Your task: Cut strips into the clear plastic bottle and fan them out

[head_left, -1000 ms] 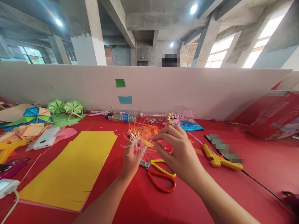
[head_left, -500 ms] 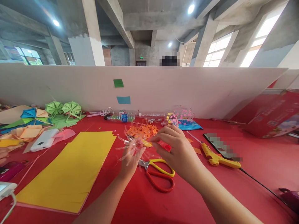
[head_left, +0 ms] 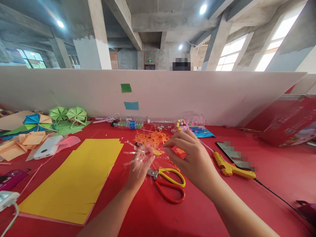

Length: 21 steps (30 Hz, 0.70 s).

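Observation:
My left hand (head_left: 138,169) holds a clear plastic piece (head_left: 145,153) cut into thin strips that fan outward, with a small yellow part (head_left: 157,152) at its right side. Close to that yellow part is my right hand (head_left: 189,148), its fingers bent and thumb apart from the fingertips; nothing clear shows between them. Scissors (head_left: 170,186) with one yellow and one red handle lie just below the hands. Behind the hands is a pile of orange paper pieces (head_left: 153,137).
Yellow paper sheets (head_left: 74,177) lie left, near a white device (head_left: 48,147) and green folded paper (head_left: 76,114). A yellow glue gun (head_left: 228,167) and a phone (head_left: 233,154) are right. Plastic bottles (head_left: 132,124) line the white partition (head_left: 98,92).
My right hand has drawn slightly right, away from the yellow part, and its fingers have spread. The red ring-like piece beside it no longer shows. Another person's fingers at the left edge have gone.

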Motion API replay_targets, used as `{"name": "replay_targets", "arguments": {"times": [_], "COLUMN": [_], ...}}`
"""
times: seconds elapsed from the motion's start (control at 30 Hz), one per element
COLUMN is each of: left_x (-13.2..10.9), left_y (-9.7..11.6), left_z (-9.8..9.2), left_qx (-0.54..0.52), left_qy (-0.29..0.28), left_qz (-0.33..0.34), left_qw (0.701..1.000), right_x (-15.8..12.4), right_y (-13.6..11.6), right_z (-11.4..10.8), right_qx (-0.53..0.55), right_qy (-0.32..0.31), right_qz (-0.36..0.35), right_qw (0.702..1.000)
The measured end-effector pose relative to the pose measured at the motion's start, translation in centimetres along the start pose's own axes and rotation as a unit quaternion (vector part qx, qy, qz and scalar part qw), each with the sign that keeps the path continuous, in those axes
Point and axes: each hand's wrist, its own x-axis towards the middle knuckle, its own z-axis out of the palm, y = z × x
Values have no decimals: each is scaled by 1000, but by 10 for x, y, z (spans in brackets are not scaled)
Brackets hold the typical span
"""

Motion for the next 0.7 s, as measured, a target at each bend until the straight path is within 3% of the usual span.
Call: {"name": "replay_targets", "arguments": {"times": [0.23, 0.47, 0.7], "left_x": [1, 4, 4], "left_y": [6, -2, 0], "left_z": [2, -2, -2], "left_qx": [-49, -66, -77], "left_qy": [-39, -52, -80], "left_qz": [-66, -95, -97], "left_qw": [996, 992, 989], "right_x": [8, 5, 4], "right_y": [13, 15, 15], "right_z": [-13, -12, -3], "right_qx": [41, 64, 21], "right_qy": [-29, -95, -96], "right_qz": [53, 24, -6], "right_qw": [997, 993, 995]}}
